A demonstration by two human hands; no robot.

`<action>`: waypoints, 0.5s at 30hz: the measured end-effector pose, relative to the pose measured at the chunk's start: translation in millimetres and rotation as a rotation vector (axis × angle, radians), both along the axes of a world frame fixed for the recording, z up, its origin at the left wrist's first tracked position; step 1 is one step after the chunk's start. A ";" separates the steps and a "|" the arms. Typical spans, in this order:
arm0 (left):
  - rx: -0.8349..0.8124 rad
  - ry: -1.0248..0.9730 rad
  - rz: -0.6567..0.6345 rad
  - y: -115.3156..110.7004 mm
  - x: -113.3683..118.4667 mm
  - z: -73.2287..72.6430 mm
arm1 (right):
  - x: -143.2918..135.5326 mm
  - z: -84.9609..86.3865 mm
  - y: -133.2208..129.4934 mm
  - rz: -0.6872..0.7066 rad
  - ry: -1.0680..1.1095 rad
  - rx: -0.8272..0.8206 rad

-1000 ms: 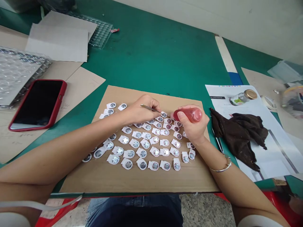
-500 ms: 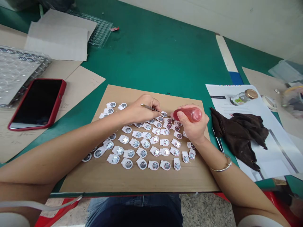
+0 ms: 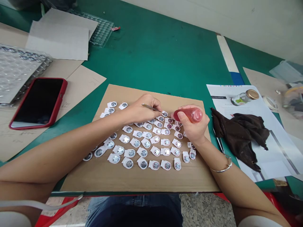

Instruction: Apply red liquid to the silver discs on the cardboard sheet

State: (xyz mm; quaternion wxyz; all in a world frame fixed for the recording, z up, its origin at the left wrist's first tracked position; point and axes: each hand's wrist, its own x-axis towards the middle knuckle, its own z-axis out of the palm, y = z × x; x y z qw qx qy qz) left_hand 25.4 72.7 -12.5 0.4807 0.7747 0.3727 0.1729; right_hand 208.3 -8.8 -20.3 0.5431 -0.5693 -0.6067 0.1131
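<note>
My left hand (image 3: 148,108) is closed around a pair of metal tweezers (image 3: 151,107), whose tip reaches a small round piece (image 3: 164,113) with a metallic centre and a white tab. Wrapped in the fingers of my right hand (image 3: 195,126) is a red squeeze bottle (image 3: 189,114), tilted with its narrow end toward the same piece. Whether the bottle's tip touches it I cannot tell. Rows of similar tabbed pieces (image 3: 155,151) lie on a cardboard sheet (image 3: 142,182) beneath my hands; my left forearm and right hand hide some of them.
At left lie a red-cased phone (image 3: 39,102), clear plastic trays (image 3: 101,30) and grey card (image 3: 58,42). At right, a dark cloth (image 3: 239,132) and a small glass jar (image 3: 245,97) rest on printed paper (image 3: 278,148). Another slim metal tool (image 3: 219,142) lies beside the cloth.
Both hands keep the same grip and place over the pieces. The whole view has shifted very slightly; nothing else has visibly moved.
</note>
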 end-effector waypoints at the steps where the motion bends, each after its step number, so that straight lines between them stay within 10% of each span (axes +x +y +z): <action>1: -0.001 -0.001 0.001 0.1 0.1 -0.1 | 0.0 -0.3 -0.1 -0.002 0.002 0.001; 15: -0.008 -0.008 0.008 0.3 -0.2 0.6 | -0.8 -0.7 1.0 0.025 0.021 -0.003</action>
